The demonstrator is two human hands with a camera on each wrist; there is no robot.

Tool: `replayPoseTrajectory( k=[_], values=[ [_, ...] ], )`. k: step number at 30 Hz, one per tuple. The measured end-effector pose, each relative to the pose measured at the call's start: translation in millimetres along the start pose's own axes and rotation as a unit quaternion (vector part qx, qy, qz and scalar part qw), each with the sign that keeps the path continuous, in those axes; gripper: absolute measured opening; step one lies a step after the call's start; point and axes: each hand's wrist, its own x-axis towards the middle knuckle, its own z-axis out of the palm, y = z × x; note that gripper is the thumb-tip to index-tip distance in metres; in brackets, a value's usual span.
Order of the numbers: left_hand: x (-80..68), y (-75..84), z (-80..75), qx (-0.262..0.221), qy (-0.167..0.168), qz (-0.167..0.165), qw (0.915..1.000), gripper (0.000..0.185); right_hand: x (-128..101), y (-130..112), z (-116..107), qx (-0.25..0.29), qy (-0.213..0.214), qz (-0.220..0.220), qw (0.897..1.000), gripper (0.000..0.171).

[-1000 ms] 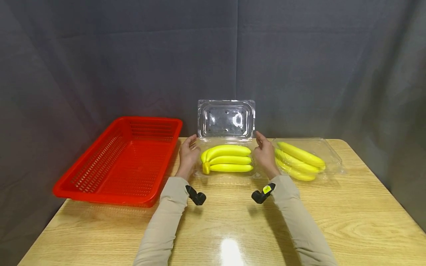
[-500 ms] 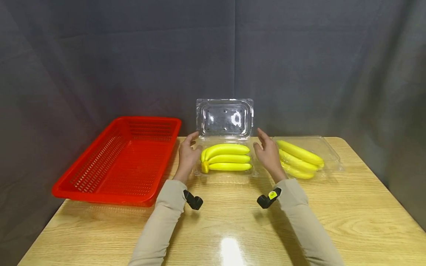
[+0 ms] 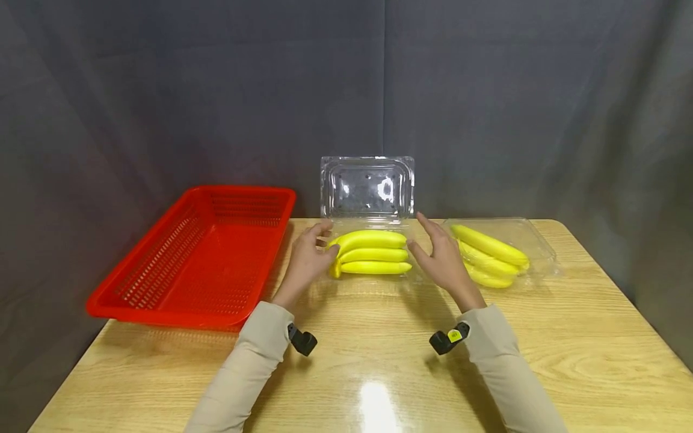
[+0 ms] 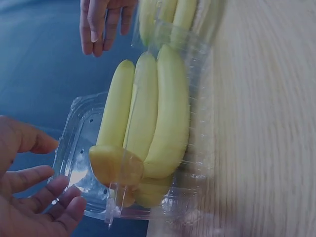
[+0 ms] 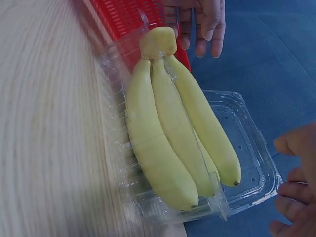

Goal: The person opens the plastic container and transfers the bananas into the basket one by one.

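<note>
Pulled back toward body: left hand (image 3: 310,257) and right hand (image 3: 441,255), relaxed, empty, flanking open clamshell (image 3: 368,186) of bananas (image 3: 370,252); red basket (image 3: 200,258) left, second banana box (image 3: 500,252) right.

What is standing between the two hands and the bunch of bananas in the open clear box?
Only the low clear wall of the open box stands beside the bananas. Its lid stands up behind, so the top is free to the left hand and the right hand.

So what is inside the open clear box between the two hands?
A bunch of yellow bananas lies in the clear box, whose lid stands open. The box floor under them is covered.
</note>
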Motion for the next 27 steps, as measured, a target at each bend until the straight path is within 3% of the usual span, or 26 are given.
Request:
replayPoseTrajectory(
  k=[5, 12, 27],
  values=[
    [-6.4, 3.0, 0.3, 0.03, -0.018, 0.002, 0.9994, 0.046, -7.2, -2.5, -2.1, -0.01, -0.022, -0.001, 1.0, 0.067],
    [-14.1, 2.5, 2.4, 0.065, -0.019, 0.007, 0.9977, 0.047, -14.8, -1.5, -1.0, -0.014, -0.038, 0.011, 0.999, 0.072],
    [-19.7, 0.8, 13.8, 0.071, -0.011, -0.018, 0.9973, 0.042, -24.2, 4.8, 8.4, -0.012, -0.071, 0.031, 0.997, 0.084]
  ],
)
